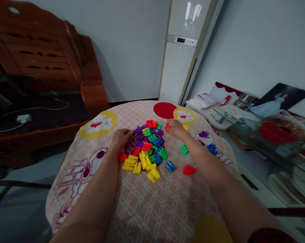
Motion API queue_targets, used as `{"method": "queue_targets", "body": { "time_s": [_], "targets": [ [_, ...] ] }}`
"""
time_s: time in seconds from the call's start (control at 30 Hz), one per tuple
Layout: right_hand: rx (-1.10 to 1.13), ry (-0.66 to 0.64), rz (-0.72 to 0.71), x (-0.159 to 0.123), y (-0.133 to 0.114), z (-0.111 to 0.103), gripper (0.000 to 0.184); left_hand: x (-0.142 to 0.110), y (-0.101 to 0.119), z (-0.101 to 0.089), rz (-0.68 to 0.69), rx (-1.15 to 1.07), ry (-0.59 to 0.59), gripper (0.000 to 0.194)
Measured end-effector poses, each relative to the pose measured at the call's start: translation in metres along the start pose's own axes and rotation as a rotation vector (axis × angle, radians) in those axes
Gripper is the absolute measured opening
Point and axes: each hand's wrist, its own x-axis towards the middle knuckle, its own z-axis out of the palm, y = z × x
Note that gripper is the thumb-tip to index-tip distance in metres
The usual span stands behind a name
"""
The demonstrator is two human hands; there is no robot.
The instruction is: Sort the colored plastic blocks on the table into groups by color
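A maroon lattice basket [130,147] lies on the round table, mostly covered by a heap of plastic building pieces. My left hand [121,137] is at its left rim, fingers closed over the edge. My right hand [175,128] is to the right of the heap, pinching a red building piece [166,128]. Purple pieces [140,136] lie toward the back of the heap. Yellow pieces [144,160] are gathered at the front, some on the cloth. Green pieces [163,153] and blue pieces [156,141] sit on the heap's right side.
Loose on the patterned tablecloth [147,209] are a blue piece [170,166], a red cluster [189,169], a green piece [184,149], a blue piece [212,149] and a purple piece [204,134]. A wooden bench [41,50] stands left; a cluttered glass shelf [255,141] is right.
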Motion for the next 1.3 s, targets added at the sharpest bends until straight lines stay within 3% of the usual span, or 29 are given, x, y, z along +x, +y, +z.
{"method": "queue_targets", "body": {
  "time_s": [0.17, 0.3, 0.47, 0.6, 0.83, 1.0, 1.13, 1.3],
  "targets": [
    [0.32, 0.143, 0.086, -0.033, 0.032, -0.021, 0.023, -0.005, 0.007, -0.002, 0.011, 0.031, 0.011, 0.025],
    [0.581, 0.283, 0.172, -0.079, 0.052, -0.027, 0.021, -0.005, 0.009, -0.001, 0.0, 0.025, 0.009, 0.026],
    [0.787, 0.315, 0.217, -0.156, 0.058, -0.016, 0.021, -0.006, 0.01, -0.001, 0.023, 0.081, 0.022, 0.028],
    [0.758, 0.271, 0.222, -0.197, 0.055, 0.003, 0.018, -0.01, 0.015, -0.002, 0.017, 0.141, 0.039, 0.027],
    [0.696, 0.259, 0.254, -0.206, 0.045, 0.021, 0.013, -0.014, 0.017, -0.003, 0.024, 0.138, 0.054, 0.028],
    [0.608, 0.21, 0.188, -0.214, 0.044, 0.019, 0.022, -0.017, 0.021, -0.004, 0.018, 0.168, 0.063, 0.027],
    [0.405, 0.295, 0.16, -0.213, 0.041, 0.01, 0.033, -0.016, 0.02, -0.003, 0.037, 0.142, 0.05, 0.029],
    [0.434, 0.288, 0.059, -0.184, -0.002, -0.001, 0.025, -0.011, 0.012, -0.002, 0.041, 0.121, 0.037, 0.032]
  ]
}}
